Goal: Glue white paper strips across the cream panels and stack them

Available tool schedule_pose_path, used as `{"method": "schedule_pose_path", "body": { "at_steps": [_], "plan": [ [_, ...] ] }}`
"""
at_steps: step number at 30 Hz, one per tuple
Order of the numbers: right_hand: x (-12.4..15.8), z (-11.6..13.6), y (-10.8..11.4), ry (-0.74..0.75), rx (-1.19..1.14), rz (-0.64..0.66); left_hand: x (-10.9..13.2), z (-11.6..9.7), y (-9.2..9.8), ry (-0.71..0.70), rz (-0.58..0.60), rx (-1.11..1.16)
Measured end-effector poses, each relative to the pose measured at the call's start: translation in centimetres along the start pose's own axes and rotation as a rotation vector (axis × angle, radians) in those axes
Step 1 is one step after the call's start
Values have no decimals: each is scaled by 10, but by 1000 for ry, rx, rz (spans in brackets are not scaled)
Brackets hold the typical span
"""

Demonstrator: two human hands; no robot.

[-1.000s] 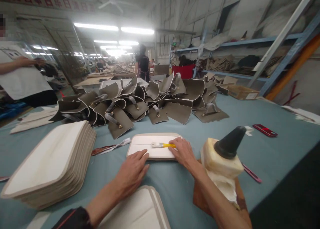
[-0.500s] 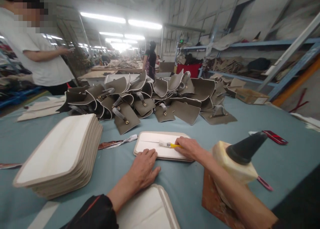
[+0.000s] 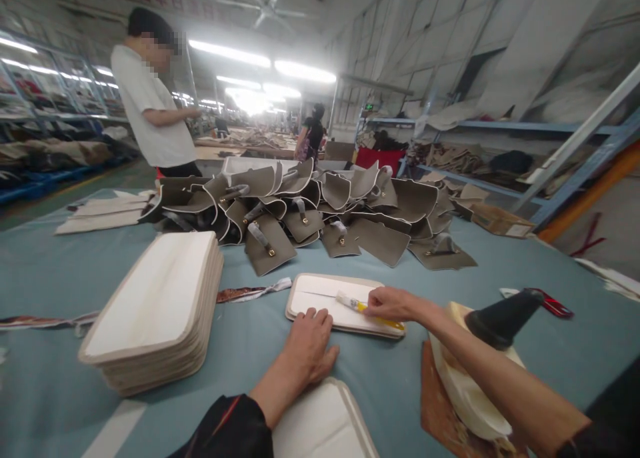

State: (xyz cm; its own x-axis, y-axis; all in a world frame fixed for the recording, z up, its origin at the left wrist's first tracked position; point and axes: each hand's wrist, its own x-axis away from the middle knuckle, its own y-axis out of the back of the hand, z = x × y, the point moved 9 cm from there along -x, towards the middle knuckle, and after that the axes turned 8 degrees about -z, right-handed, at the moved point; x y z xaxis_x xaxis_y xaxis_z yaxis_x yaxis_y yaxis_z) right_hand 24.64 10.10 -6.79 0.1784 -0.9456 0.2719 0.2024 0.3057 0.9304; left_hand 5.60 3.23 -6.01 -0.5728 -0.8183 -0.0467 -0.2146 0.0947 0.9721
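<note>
My right hand [image 3: 393,303] grips a yellow-handled brush [image 3: 353,303], its pale bristles over the white face of a small stack of rounded panels [image 3: 313,289]. Fingers spread, my left hand [image 3: 311,345] lies with its fingertips on the near edge of that stack. Below it, partly behind my left forearm, is another white panel stack [image 3: 327,425]. A tall stack of white panels with beige edges [image 3: 150,298] stands on the left. Beside my right forearm is a cream container with a black cone top [image 3: 505,318], partly hidden by the arm.
Brown bag pieces with handles [image 3: 380,238] are heaped across the back of the blue-green table [image 3: 250,331]. A red and black item [image 3: 555,305] lies at right, a cardboard box [image 3: 500,219] behind. A person in white [image 3: 150,118] stands beyond the table at left.
The view has shifted, so the scene sits further right and lower. The brush in my right hand has turned, and more of its yellow handle shows. My left hand stays at the stack's edge.
</note>
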Motion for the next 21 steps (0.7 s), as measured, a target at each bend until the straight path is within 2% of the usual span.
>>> {"method": "schedule_pose_path", "body": {
  "at_steps": [4,7,13,21],
  "plan": [
    [3,-10,-3,-83,-218,72,1,1,1,3,6,11],
    [8,-16,2,-153,-375,32,1,0,2,11,14,17],
    [15,-10,26,-176,-721,-240,2,0,4,22,21,10],
    [0,39,21,-28,-998,-604,1,-2,4,16,22,-6]
  ]
}}
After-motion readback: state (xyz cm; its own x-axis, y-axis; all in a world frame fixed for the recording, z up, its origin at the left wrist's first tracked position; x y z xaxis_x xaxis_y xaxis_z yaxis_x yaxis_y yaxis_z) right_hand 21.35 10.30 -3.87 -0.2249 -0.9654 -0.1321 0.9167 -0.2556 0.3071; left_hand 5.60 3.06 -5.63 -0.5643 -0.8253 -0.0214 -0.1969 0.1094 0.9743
